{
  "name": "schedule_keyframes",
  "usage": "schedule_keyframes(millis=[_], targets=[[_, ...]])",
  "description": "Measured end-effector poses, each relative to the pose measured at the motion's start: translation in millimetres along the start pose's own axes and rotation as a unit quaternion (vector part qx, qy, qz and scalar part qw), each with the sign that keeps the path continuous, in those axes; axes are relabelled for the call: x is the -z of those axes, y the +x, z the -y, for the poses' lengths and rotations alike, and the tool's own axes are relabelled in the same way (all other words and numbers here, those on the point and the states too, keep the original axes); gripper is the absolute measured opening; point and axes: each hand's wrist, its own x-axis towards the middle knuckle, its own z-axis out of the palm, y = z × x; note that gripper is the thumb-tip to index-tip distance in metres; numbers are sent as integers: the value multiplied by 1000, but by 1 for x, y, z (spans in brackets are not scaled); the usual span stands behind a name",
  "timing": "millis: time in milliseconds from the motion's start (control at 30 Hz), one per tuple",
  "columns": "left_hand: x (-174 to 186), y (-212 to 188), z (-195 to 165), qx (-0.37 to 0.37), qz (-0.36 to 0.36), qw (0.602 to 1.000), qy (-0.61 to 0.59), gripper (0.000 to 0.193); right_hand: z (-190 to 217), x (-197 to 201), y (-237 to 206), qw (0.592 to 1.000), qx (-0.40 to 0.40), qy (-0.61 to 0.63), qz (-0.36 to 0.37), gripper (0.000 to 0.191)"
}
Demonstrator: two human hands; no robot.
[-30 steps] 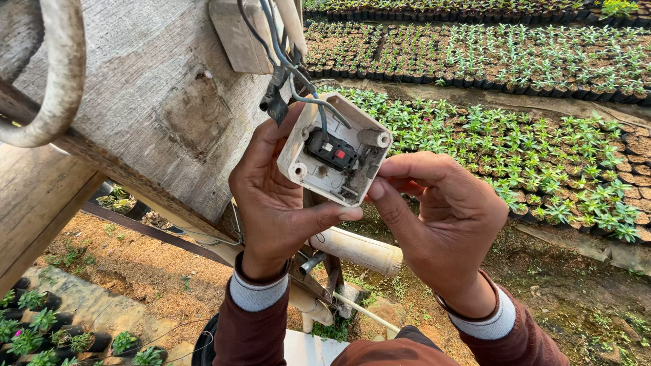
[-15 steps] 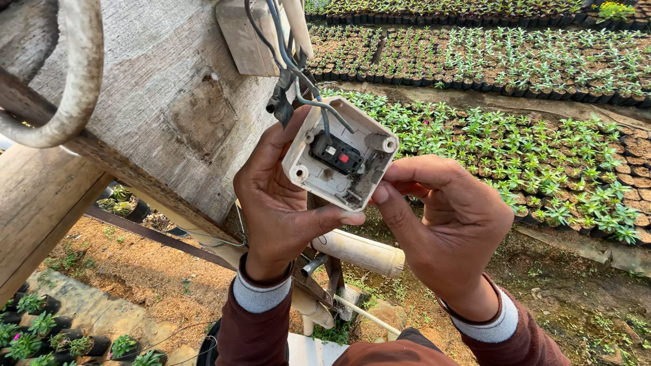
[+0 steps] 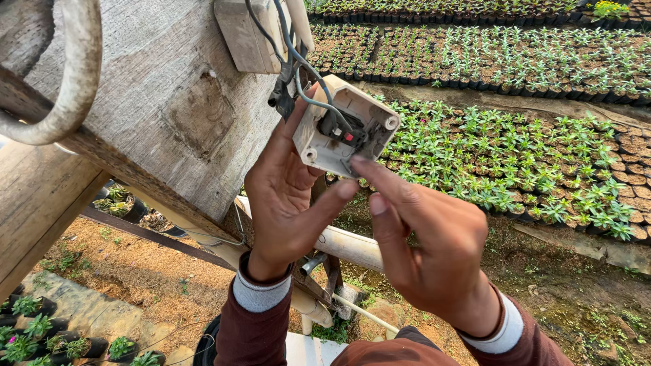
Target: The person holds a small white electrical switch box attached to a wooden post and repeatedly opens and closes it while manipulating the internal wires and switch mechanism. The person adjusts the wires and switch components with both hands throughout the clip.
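My left hand (image 3: 288,193) grips an open white switch box (image 3: 346,125) from below and behind, thumb along its lower edge. Inside the box sits a black switch part with a red spot, and grey wires (image 3: 291,51) run from it up the wooden post (image 3: 156,102). My right hand (image 3: 424,240) is just below and right of the box, index finger stretched out and touching its lower rim. Both wrists wear maroon sleeves with grey cuffs.
A small wooden block (image 3: 247,34) is fixed to the post above the box. A curved pale hose (image 3: 64,88) hangs at the upper left. A white pipe (image 3: 349,247) crosses below my hands. Beds of seedlings in small pots (image 3: 515,156) fill the right side.
Both hands and the box have risen slightly in view. My right hand has come closer, its index finger now reaching up to the box's lower rim.
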Motion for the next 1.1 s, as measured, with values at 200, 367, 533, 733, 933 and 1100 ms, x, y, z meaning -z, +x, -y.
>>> schedule_keyframes(millis=[200, 367, 533, 733, 933, 1100], targets=[[-10, 10, -4, 9, -62, 997, 54, 56, 11, -1, 4, 995, 15, -97, 32, 43], [-14, 15, -15, 22, -32, 997, 69, 49, 15, 3, 4, 992, 7, -118, 50, 48], [-17, 12, -13, 21, -8, 999, 46, 47, 8, 6, -2, 994, 16, -102, 42, 48], [-22, 11, 0, 26, -38, 997, 69, 49, 4, 6, -6, 990, 6, -133, 40, 52], [-22, 7, 3, -2, -54, 992, 115, 48, 2, 4, -5, 990, 15, -136, 43, 55], [-19, 3, 6, -11, -73, 989, 131, 48, 0, 0, -4, 990, 25, -133, 47, 55]])
